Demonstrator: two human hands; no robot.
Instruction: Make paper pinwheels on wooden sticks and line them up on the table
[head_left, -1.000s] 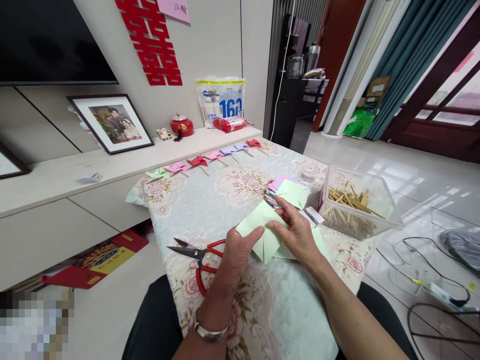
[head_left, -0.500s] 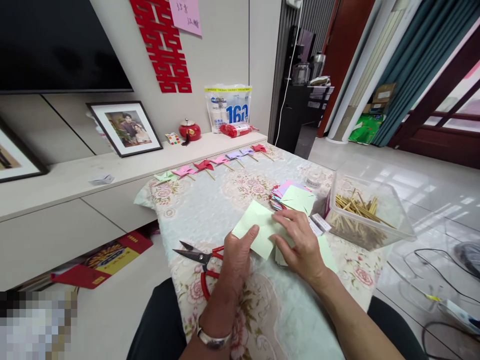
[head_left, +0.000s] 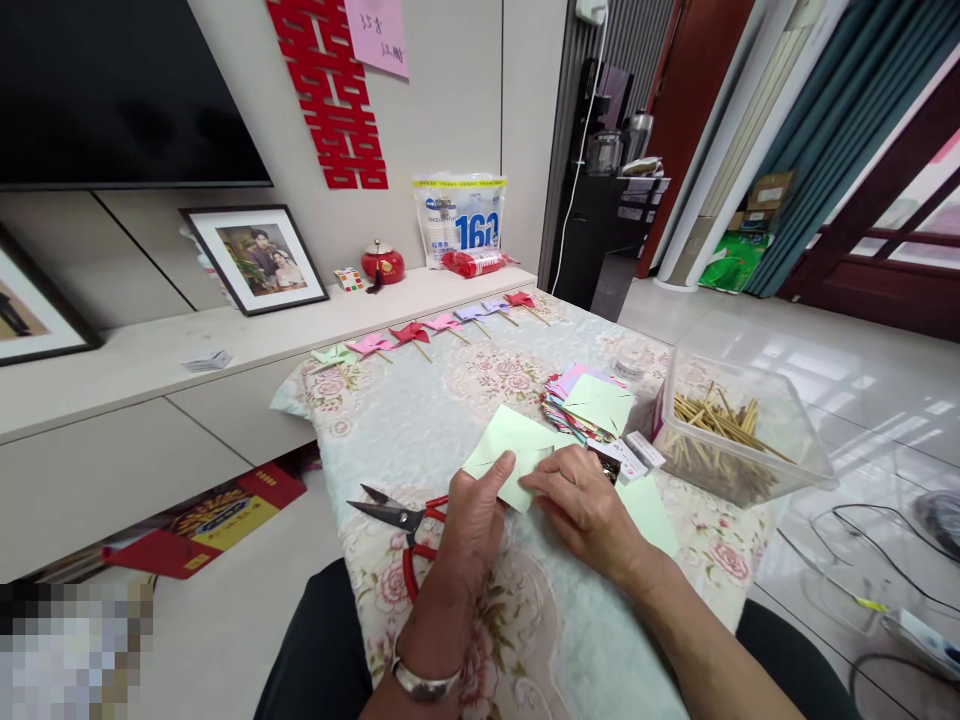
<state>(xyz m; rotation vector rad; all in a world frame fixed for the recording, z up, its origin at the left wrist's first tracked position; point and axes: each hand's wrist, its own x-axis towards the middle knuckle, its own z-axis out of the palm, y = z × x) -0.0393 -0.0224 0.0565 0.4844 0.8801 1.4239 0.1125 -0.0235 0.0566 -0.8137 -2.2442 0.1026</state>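
A light green paper square [head_left: 510, 432] with slits near its corners is in both my hands over the table. My left hand [head_left: 474, 515] grips its lower left part, thumb on top. The fingers of my right hand [head_left: 585, 500] are pinched together at the paper's lower right side. More light green paper [head_left: 649, 512] lies beneath and beside my right hand, partly covered by it. To the left of my left wrist are open scissors [head_left: 405, 520] with red handles. A stack of coloured paper squares [head_left: 598, 402], a green one uppermost, rests beyond my right hand.
A clear plastic bin [head_left: 780, 470] of thin wooden sticks [head_left: 716, 415] stands at the right table edge. Small white boxes [head_left: 637, 455] sit beside it, and a tape roll [head_left: 632, 362] behind. Several paper pinwheels [head_left: 411, 334] line the far edge, near a cabinet ledge [head_left: 285, 325].
My right hand has moved slightly down and left along the green paper, its fingers now closer together. A dark item beside the white boxes has come into sight. My left hand keeps its grip.
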